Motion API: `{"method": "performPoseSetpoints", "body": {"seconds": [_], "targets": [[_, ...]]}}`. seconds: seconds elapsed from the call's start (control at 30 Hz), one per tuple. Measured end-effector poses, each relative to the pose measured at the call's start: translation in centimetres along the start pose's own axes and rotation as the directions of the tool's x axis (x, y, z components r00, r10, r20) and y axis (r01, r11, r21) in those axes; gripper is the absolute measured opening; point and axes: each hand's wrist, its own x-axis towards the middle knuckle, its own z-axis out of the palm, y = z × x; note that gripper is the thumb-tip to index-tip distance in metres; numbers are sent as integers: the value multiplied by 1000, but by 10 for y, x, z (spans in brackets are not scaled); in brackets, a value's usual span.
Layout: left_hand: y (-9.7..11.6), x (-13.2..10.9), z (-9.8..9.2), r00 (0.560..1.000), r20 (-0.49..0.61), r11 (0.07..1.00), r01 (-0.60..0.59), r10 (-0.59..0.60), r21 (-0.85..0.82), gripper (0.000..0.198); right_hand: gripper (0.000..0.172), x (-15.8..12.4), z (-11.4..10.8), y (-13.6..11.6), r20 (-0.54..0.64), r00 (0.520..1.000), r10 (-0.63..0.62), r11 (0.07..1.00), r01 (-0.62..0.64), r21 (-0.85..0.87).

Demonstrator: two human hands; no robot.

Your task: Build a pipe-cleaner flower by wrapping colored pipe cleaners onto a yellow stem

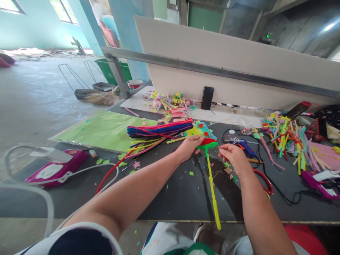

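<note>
head view: the left hand [191,144] pinches a red-and-green piece [208,143] with a long fuzzy stem [211,184] over the dark table [172,202]. the right hand [231,156] is narrowed, its hold unclear. a fuzzy-stick bundle [159,128] and blue glue gun [247,148] flank them.

Flower [209,170]: red head [207,141], green cup [208,146] directly beneath, slender straight stem [213,194], bright green at the top, yellow below. Held at the head, raised off the table [180,202]. Head towards the far edge; stem tip overlaps the near edge in view.
</note>
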Motion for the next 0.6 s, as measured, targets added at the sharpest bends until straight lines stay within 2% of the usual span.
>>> {"method": "performPoseSetpoints", "body": {"seconds": [0.13, 0.2, 0.3, 0.43, 0.6], "targets": [[5, -1, -1, 992, 69, 985, 114, -106, -128, 49, 27, 1, -5, -3, -16, 998, 52, 989, -50, 136], [6, -1, -2, 982, 78, 963, 185, -173, -197, 48, 27, 2, -10, -3, -89, 994, 66, 980, -47, 194], [4, 0, -3, 976, 95, 950, 214, -197, -227, 36, 28, 6, -16, -1, -193, 977, 93, 968, -43, 249], [-3, 0, -5, 975, 110, 966, 210, -195, -151, 22, 29, 9, -18, 1, -214, 973, 87, 960, -25, 279], [-5, 0, -4, 978, 66, 979, 201, -199, -26, 27, 27, 8, -17, 2, -202, 978, 51, 956, 11, 293]]}}
